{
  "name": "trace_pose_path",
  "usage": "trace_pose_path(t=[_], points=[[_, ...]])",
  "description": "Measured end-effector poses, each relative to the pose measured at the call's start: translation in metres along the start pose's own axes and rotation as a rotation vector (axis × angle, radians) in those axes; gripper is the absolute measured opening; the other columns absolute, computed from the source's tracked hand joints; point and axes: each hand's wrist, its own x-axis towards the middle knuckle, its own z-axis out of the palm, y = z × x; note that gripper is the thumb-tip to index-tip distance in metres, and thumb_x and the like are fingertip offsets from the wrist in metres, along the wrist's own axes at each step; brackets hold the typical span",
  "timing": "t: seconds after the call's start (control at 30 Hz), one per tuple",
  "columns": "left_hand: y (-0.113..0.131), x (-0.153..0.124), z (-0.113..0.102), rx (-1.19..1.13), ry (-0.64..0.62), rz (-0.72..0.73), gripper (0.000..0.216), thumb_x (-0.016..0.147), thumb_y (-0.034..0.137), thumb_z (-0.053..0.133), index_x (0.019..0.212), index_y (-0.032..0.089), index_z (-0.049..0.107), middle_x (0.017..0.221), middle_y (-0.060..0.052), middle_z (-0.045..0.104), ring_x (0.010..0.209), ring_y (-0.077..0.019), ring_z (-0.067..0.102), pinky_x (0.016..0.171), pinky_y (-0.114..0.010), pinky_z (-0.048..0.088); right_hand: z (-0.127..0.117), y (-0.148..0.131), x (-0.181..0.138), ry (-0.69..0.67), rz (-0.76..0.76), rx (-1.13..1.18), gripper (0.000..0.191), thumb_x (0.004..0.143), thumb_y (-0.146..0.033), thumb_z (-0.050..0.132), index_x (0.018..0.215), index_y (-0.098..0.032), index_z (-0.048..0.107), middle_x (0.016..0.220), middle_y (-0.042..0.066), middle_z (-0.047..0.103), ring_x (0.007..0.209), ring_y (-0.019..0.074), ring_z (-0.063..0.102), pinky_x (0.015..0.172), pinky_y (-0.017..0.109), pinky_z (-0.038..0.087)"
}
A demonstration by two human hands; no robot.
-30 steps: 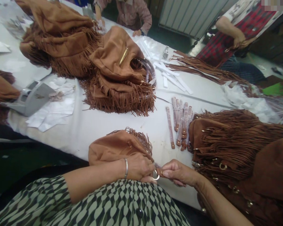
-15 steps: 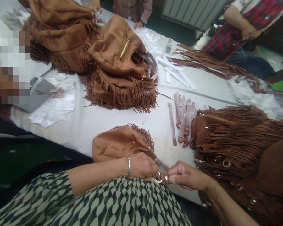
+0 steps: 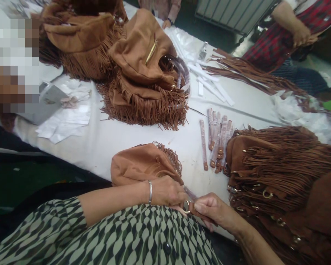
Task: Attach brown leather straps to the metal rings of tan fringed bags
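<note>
A tan suede bag (image 3: 138,163) with fringe lies at the table's front edge, close against my body. My left hand (image 3: 167,191) is closed over its near right side, by a gold metal ring (image 3: 187,207). The fingertips are partly hidden, so the exact grip on the bag does not show. My right hand (image 3: 216,209) pinches a brown leather strap (image 3: 192,208) between thumb and fingers, right at the ring. Part of the strap shows below that hand. A plastic-wrapped handle (image 3: 190,192) runs between my two hands.
Several plastic-wrapped straps (image 3: 216,143) lie beyond my right hand. Dark brown fringed bags (image 3: 276,158) are heaped at right, tan fringed bags (image 3: 143,73) at the back. White paper pieces (image 3: 66,121) lie at left. A person in a checked apron (image 3: 273,44) stands across the table.
My right thumb has moved over the strap end, covering the metal stud that showed on it before. The strap sits closer against the ring. The whole view has shifted slightly.
</note>
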Motion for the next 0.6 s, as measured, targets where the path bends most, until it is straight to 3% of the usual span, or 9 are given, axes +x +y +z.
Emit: trace_pose_path(t=[0.13,0.33,0.47,0.6], points=[[0.006,0.001,0.004,0.082,0.024,-0.006,0.04,0.087,0.05,0.042,0.07,0.015,0.052,0.062,-0.002,0.056,0.054,-0.0128,0.052,0.047,-0.026,0.034,0.008,-0.005,-0.005,0.067,-0.015,-0.031,0.05,0.077,-0.059,0.051,0.054,-0.015,0.045,0.037,-0.008,0.033,0.032,0.0033,0.023,0.033,0.019,0.012],[0.011,-0.005,0.009,0.122,0.06,-0.146,0.05,0.088,0.055,0.033,0.068,0.014,0.052,0.058,-0.004,0.057,0.052,-0.0144,0.056,0.046,-0.026,0.038,0.028,-0.003,-0.011,0.229,-0.034,-0.057,0.047,0.08,-0.055,0.049,0.055,-0.016,0.044,0.039,-0.007,0.03,0.037,0.0053,0.023,0.038,0.021,0.013],[0.013,-0.006,0.008,0.114,-0.001,-0.223,0.048,0.088,0.054,0.033,0.071,0.014,0.051,0.063,-0.006,0.06,0.056,-0.0166,0.059,0.05,-0.026,0.042,0.045,-0.001,-0.012,0.402,-0.062,-0.132,0.045,0.08,-0.053,0.048,0.054,-0.016,0.042,0.05,-0.003,0.033,0.049,0.0091,0.031,0.045,0.022,0.022],[0.015,-0.001,0.006,0.081,-0.11,-0.317,0.04,0.083,0.052,0.044,0.076,0.014,0.052,0.07,-0.007,0.062,0.064,-0.0195,0.061,0.055,-0.028,0.045,0.051,0.007,-0.01,0.547,-0.079,-0.259,0.046,0.077,-0.055,0.049,0.051,-0.017,0.04,0.053,-0.002,0.033,0.053,0.0115,0.034,0.049,0.023,0.026]])
